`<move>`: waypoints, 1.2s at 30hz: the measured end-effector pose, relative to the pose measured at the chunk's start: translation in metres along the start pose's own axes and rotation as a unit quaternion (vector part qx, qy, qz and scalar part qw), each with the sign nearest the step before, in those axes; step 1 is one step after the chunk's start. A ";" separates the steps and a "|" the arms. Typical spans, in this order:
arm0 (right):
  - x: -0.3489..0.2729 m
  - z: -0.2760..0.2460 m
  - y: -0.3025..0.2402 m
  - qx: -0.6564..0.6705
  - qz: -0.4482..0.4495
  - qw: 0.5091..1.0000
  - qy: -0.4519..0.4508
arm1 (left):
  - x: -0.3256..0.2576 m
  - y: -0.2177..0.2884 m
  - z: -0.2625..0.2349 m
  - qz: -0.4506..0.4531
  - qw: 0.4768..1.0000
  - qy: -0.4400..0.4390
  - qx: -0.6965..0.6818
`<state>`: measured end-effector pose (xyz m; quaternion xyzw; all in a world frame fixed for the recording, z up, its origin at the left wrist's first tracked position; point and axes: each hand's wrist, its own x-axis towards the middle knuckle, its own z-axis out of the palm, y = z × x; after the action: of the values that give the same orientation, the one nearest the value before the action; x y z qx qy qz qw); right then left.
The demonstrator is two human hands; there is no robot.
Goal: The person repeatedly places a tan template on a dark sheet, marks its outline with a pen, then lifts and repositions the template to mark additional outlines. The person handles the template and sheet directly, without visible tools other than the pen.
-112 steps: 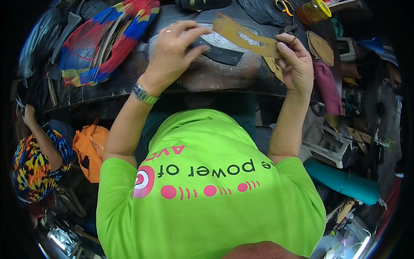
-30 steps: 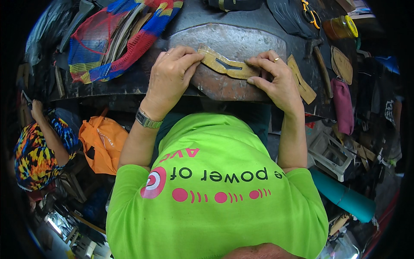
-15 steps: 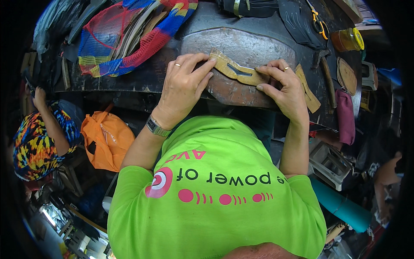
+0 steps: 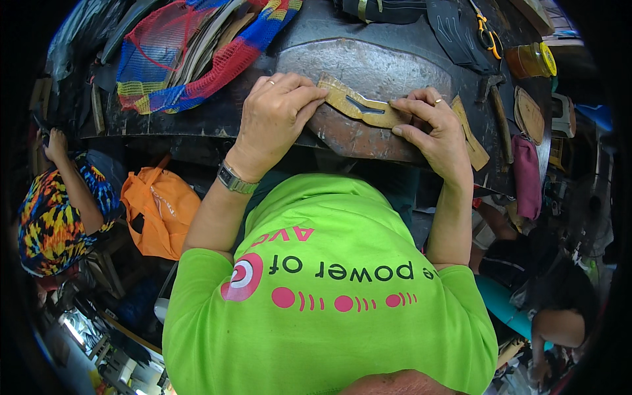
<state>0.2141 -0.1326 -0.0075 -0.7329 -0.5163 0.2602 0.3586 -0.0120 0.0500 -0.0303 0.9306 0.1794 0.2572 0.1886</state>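
Observation:
A curved tan template (image 4: 340, 99) with a slot cut along its middle spans the gap between my two hands; dark material shows through the slot. My left hand (image 4: 275, 113) pinches its left end between thumb and fingertips. Its right end sits in the grip of my right hand (image 4: 431, 122), thumb beneath and fingers above. Under the template is a worn board (image 4: 368, 141) with a scuffed, greyish top. Another tan template piece (image 4: 469, 135) lies just right of my right hand.
A red, blue and yellow mesh bag (image 4: 217, 82) of flat pieces lies at left. Toward the right are a hammer (image 4: 501, 122), orange-handled scissors (image 4: 488, 41), a yellow-lidded jar (image 4: 530, 60) and black cut pieces (image 4: 454, 36). People are on the left (image 4: 62, 210) and right (image 4: 559, 283).
My left hand has shifted very slightly left, still gripping the template. At the lower right, a person in dark clothes has come further into view, covering a grey stool and part of a teal roll.

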 end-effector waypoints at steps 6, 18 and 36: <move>0.003 0.001 -0.003 -0.004 -0.013 1.000 0.010 | 0.002 0.006 0.003 0.002 0.999 0.021 -0.049; 0.000 0.002 0.005 0.056 -0.008 0.998 0.016 | -0.007 0.027 -0.017 0.066 0.984 -0.156 0.052; -0.015 0.004 0.013 -0.004 -0.053 0.996 0.076 | -0.010 0.033 -0.017 0.067 0.978 -0.190 0.058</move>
<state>0.2139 -0.1487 -0.0203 -0.7236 -0.5264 0.1822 0.4076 -0.0215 0.0217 -0.0063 0.9817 0.0922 0.0774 0.1476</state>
